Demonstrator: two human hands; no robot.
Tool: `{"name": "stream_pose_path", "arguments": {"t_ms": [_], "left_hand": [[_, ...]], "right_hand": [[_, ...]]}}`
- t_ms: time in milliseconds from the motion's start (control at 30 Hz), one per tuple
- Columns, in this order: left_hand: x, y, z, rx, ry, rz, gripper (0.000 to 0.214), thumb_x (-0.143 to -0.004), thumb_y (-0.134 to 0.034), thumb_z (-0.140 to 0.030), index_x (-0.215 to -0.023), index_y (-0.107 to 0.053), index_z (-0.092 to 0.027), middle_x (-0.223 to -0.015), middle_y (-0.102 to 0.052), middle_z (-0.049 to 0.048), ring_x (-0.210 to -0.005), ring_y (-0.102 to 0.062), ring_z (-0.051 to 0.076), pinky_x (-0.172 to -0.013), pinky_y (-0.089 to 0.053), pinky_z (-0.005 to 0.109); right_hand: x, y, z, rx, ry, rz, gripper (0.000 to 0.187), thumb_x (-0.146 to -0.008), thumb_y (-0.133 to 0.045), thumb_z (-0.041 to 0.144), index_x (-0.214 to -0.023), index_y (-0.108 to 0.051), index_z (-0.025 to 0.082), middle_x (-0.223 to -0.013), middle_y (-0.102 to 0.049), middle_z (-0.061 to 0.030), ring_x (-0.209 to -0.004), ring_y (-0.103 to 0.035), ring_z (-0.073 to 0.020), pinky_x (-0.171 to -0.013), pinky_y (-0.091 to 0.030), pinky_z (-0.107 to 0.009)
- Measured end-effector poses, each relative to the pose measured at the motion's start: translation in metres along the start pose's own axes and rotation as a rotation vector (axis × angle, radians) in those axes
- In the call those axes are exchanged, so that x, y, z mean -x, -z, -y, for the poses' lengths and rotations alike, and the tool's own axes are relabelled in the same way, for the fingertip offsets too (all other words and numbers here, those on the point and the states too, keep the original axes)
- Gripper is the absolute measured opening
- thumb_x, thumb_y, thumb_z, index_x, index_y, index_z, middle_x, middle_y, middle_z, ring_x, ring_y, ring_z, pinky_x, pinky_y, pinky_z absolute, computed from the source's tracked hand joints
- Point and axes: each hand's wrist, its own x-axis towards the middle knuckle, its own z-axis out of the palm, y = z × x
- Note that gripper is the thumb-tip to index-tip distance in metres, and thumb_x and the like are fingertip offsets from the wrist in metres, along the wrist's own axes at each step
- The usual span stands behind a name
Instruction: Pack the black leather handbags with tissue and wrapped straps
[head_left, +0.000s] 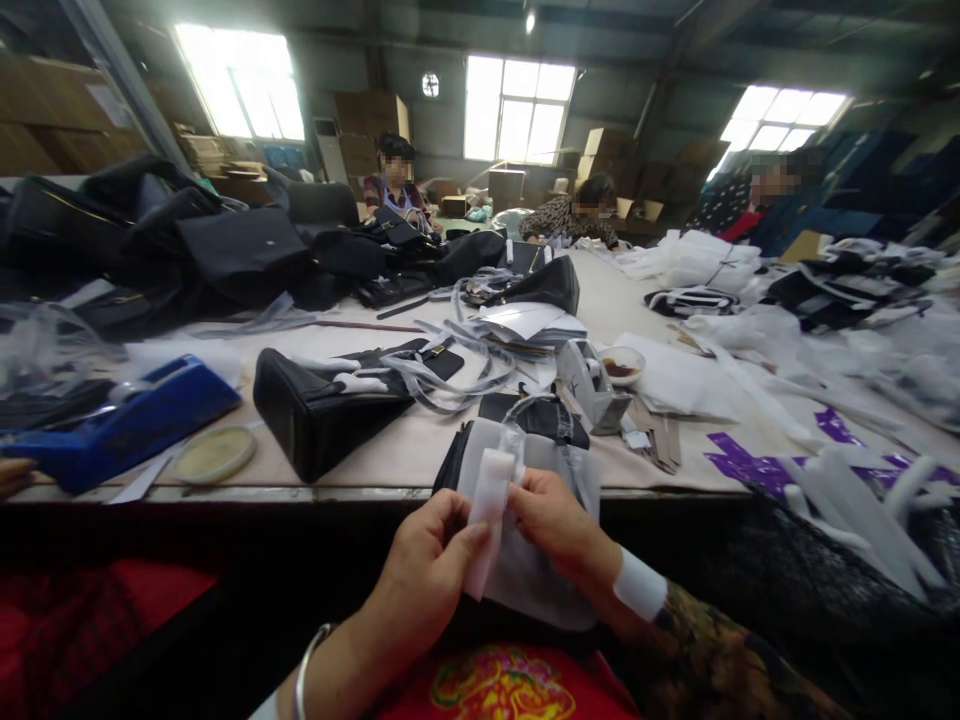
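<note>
My left hand (442,555) pinches a narrow strip of white foam sheet (491,490) between thumb and fingers. On the strip's right edge, near its upper part, my right hand (551,515) is closed with thumb and fingertips together. Behind the strip, a black handbag (454,455) leans at the table's front edge, its front covered by a translucent white sheet (536,575). The bag's handle (517,440) is wrapped in clear plastic and rises just above my fingers. Part of the bag is hidden by my hands.
Another black handbag (330,420) lies to the left, near a blue tape dispenser (157,410) and a round shallow dish (215,453). A grey tape dispenser (592,385) stands to the right. Black bags (240,255) pile up far left; foam pieces (862,510) lie right. Several people work across the table.
</note>
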Motion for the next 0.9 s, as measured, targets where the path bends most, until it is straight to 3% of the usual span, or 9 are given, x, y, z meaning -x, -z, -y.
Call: {"name": "stream_pose_path", "arguments": {"t_ms": [67, 200, 367, 467, 567, 667, 900], "left_hand": [[-0.007, -0.006, 0.001, -0.065, -0.005, -0.039, 0.021, -0.087, -0.062, -0.039, -0.080, -0.060, -0.019, -0.072, -0.061, 0.0002, -0.066, -0.054, 0.016, -0.059, -0.042, 0.024], [-0.013, -0.014, 0.014, -0.199, -0.015, -0.091, 0.020, -0.088, -0.059, -0.037, -0.080, -0.060, -0.019, -0.075, -0.062, 0.0016, -0.071, -0.056, 0.018, -0.064, -0.043, 0.026], [-0.014, -0.014, 0.025, -0.234, 0.006, -0.060, 0.024, -0.089, -0.058, -0.041, -0.082, -0.060, -0.019, -0.077, -0.066, 0.0036, -0.072, -0.060, 0.020, -0.065, -0.045, 0.028], [-0.017, -0.013, 0.025, -0.174, 0.028, -0.072, 0.028, -0.089, -0.060, -0.043, -0.098, -0.064, -0.017, -0.090, -0.072, 0.0080, -0.082, -0.067, 0.024, -0.073, -0.050, 0.031], [-0.019, -0.014, 0.020, -0.091, 0.021, -0.025, 0.039, -0.090, -0.060, -0.040, -0.120, -0.064, -0.016, -0.116, -0.072, 0.0126, -0.105, -0.067, 0.028, -0.094, -0.049, 0.036], [-0.020, -0.015, 0.014, -0.049, 0.010, 0.027, 0.039, -0.093, -0.055, -0.037, -0.123, -0.067, -0.016, -0.122, -0.071, 0.0126, -0.110, -0.065, 0.029, -0.099, -0.047, 0.038], [-0.015, -0.023, 0.013, -0.197, -0.068, 0.026, 0.032, -0.096, -0.047, -0.032, -0.116, -0.068, -0.017, -0.104, -0.069, 0.0121, -0.091, -0.066, 0.026, -0.083, -0.052, 0.035]], "right_hand": [[0.000, -0.001, -0.001, 0.018, 0.012, -0.003, 0.044, -0.070, -0.078, 0.052, -0.065, -0.054, 0.016, -0.048, -0.041, 0.0074, -0.041, -0.026, -0.0029, -0.040, -0.013, -0.022], [0.004, 0.003, -0.007, -0.100, -0.135, 0.018, 0.042, -0.067, -0.080, 0.048, -0.068, -0.051, 0.018, -0.047, -0.032, 0.0116, -0.039, -0.018, -0.0018, -0.039, -0.007, -0.021], [0.006, 0.004, -0.013, -0.263, -0.213, 0.073, 0.045, -0.063, -0.082, 0.045, -0.069, -0.046, 0.019, -0.049, -0.030, 0.0127, -0.040, -0.015, -0.0009, -0.040, -0.005, -0.019], [0.006, 0.001, -0.016, -0.329, -0.195, 0.080, 0.049, -0.063, -0.084, 0.048, -0.073, -0.046, 0.019, -0.051, -0.032, 0.0120, -0.042, -0.017, -0.0014, -0.041, -0.007, -0.018], [0.007, 0.000, -0.022, -0.431, -0.165, 0.094, 0.051, -0.066, -0.083, 0.054, -0.078, -0.050, 0.018, -0.055, -0.038, 0.0095, -0.044, -0.024, -0.0030, -0.043, -0.014, -0.018], [0.010, 0.000, -0.027, -0.521, -0.138, 0.120, 0.055, -0.069, -0.079, 0.064, -0.083, -0.055, 0.017, -0.062, -0.042, 0.0063, -0.050, -0.032, -0.0051, -0.046, -0.022, -0.018], [0.012, -0.006, -0.028, -0.203, -0.012, 0.123, 0.051, -0.075, -0.079, 0.059, -0.091, -0.061, 0.015, -0.059, -0.044, 0.0061, -0.046, -0.030, -0.0051, -0.044, -0.024, -0.020]]}}
